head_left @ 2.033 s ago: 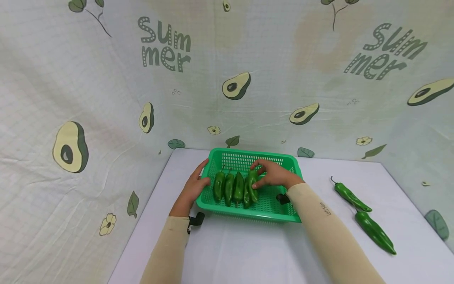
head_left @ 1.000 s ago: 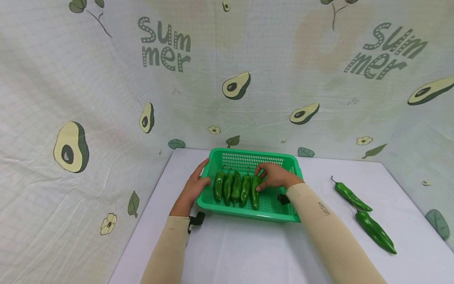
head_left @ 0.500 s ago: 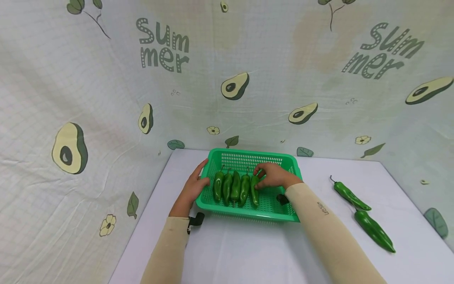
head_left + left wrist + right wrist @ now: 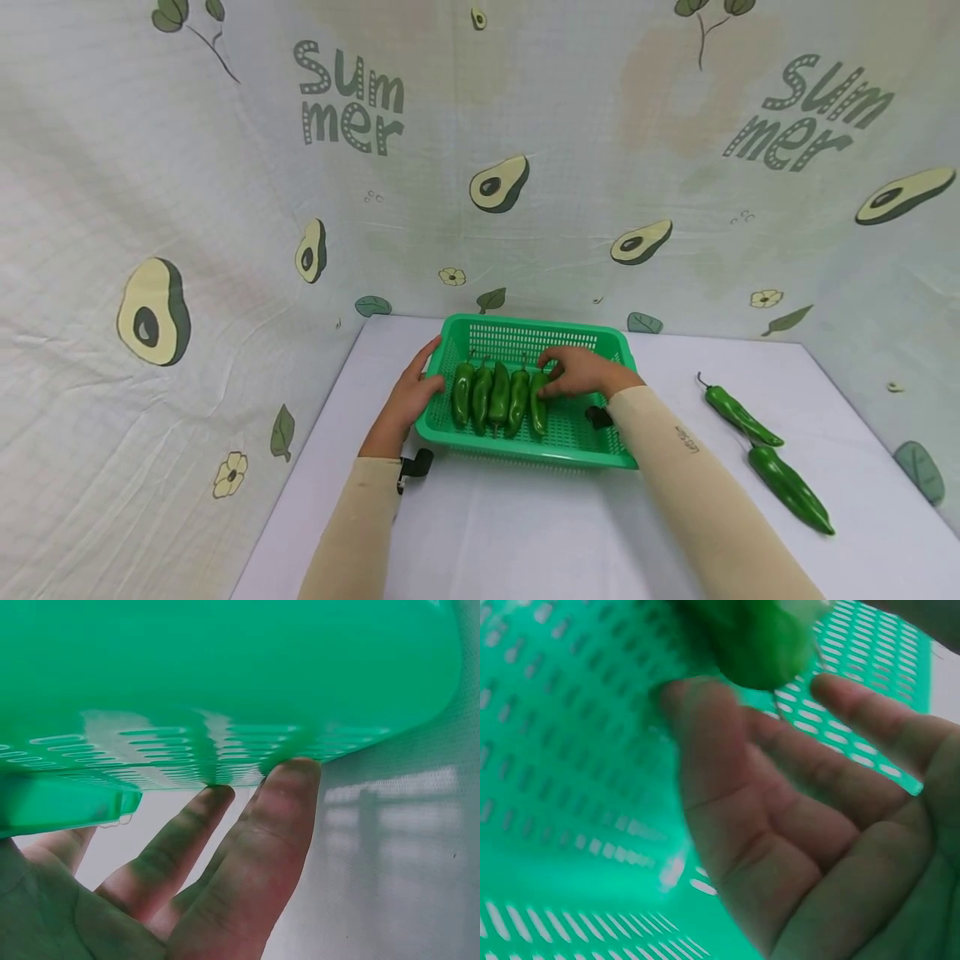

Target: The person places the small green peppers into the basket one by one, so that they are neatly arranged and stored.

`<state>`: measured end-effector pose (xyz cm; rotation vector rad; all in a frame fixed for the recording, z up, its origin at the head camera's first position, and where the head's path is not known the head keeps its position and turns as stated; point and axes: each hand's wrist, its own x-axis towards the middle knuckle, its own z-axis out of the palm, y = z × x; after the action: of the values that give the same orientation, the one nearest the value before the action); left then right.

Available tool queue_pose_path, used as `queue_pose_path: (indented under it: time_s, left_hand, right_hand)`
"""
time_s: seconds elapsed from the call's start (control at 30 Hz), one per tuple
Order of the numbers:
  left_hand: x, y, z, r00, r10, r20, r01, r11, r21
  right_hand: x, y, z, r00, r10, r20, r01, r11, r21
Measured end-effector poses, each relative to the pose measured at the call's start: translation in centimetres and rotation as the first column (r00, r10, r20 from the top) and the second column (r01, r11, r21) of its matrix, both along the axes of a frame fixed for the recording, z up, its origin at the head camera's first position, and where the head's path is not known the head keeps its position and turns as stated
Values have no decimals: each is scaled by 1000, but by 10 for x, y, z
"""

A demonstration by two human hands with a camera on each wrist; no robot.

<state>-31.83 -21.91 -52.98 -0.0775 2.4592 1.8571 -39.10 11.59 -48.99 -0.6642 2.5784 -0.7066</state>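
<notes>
Likely aligning long, glossy green pepper (image 4: 539, 417), rightmost in perforated green plastic basket (image 4: 525, 451). Pinching upper end with curled right hand (image 4: 576, 375); touching basket with straight-fingered left hand (image 4: 407, 397). Next, probably: release gently.

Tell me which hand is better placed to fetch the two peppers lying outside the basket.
Probably the right hand: the two loose peppers lie on the table's right side, past the basket's right end. The left hand touches the basket's left end, farther away.
</notes>
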Motion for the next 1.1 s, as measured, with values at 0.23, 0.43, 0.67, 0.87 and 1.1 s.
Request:
queue_pose_path:
  time_s: [0.23, 0.43, 0.67, 0.87, 1.1]
  left_hand:
    - [1, 2, 1, 1000, 3, 3, -3, 1000, -9]
    - [1, 2, 1, 1000, -10, 11, 10, 1000, 0]
    - [0, 1, 1, 1000, -19, 18, 19, 1000, 11]
    - [-1, 2, 2, 1000, -19, 16, 19, 1000, -9]
    - [0, 2, 3, 1000, -3, 25, 3, 1000, -17]
  right_hand:
    - [10, 6, 17, 999, 14, -52, -12, 999, 46]
    - [29, 16, 47, 986, 76, -150, -71, 997, 38]
    - [53, 43, 67, 962, 58, -268, -61, 998, -2]
    - [78, 86, 61, 918, -9, -396, -14, 998, -55]
    - [107, 133, 51, 865, -132, -484, 120, 991, -57]
